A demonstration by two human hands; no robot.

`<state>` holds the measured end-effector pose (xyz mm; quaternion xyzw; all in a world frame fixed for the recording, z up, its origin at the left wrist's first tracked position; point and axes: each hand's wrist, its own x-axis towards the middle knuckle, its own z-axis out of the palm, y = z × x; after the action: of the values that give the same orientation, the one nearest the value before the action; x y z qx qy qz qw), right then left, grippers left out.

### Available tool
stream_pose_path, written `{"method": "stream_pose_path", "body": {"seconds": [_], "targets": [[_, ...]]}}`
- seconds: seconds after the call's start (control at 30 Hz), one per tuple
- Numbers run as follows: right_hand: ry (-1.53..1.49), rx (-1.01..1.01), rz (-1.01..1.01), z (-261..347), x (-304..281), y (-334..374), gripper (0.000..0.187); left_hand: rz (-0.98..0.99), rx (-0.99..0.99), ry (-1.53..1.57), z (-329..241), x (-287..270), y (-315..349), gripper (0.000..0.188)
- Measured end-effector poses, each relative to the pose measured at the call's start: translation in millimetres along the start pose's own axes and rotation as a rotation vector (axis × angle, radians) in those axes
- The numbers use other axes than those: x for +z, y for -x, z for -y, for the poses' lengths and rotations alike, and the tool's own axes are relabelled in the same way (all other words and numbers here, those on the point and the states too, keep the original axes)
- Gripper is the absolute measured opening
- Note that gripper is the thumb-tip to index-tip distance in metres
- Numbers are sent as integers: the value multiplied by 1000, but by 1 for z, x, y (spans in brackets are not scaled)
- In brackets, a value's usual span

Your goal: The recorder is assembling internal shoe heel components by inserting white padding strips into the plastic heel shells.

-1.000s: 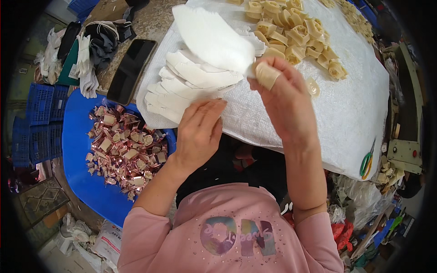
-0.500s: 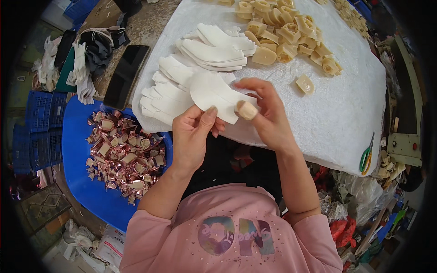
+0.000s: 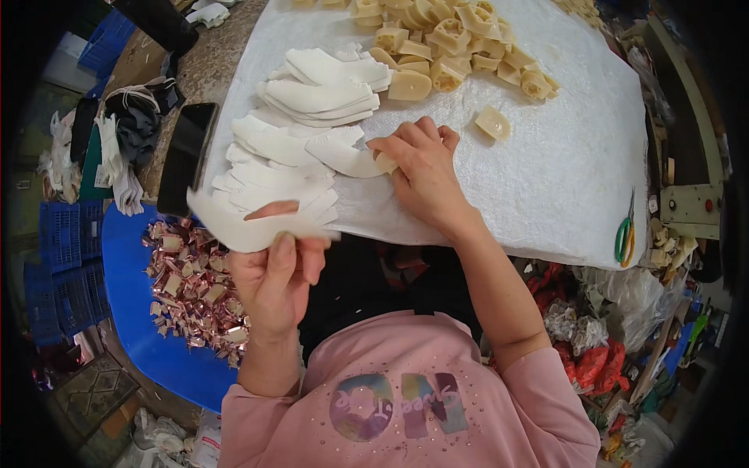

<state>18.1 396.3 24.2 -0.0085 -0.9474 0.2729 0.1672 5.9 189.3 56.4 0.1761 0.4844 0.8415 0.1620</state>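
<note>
My left hand (image 3: 273, 292) is raised off the table's near left edge, its thumb and fingers pinching a thin white curved piece (image 3: 243, 235) that looks like cloth or foam; motion blurs the piece. Over the table, my right hand (image 3: 427, 173) has its fingers curled down at the right end of another white curved piece (image 3: 339, 154). A beige cover or tape wraps the right thumb. Beside that piece, overlapping stacks of similar white pieces (image 3: 324, 93) lie to the left and behind.
Beige molded parts (image 3: 452, 47) are heaped at the back, with one loose part (image 3: 492, 123) nearer. Green-and-orange-handled scissors (image 3: 626, 238) lie at the right edge. A blue tub (image 3: 129, 312) of shiny copper-coloured pieces stands at left, below a dark phone (image 3: 187, 148).
My hands have separated: the left moved left and down with a white piece, while the right moved left and up to another white piece on the table. The view has shifted.
</note>
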Motion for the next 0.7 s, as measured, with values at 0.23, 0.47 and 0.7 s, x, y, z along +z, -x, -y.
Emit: {"method": "stream_pose_path", "body": {"seconds": [0.23,0.47,0.7], "targets": [[-107,176,-387,-51,-33,8,37,64,-387,185,27,24,-3,28],[24,371,-211,-91,-65,20,51,103,-568,367,55,45,-17,35],[182,297,-322,-85,-68,50,45,64,-564,222,64,48,-17,43]]}}
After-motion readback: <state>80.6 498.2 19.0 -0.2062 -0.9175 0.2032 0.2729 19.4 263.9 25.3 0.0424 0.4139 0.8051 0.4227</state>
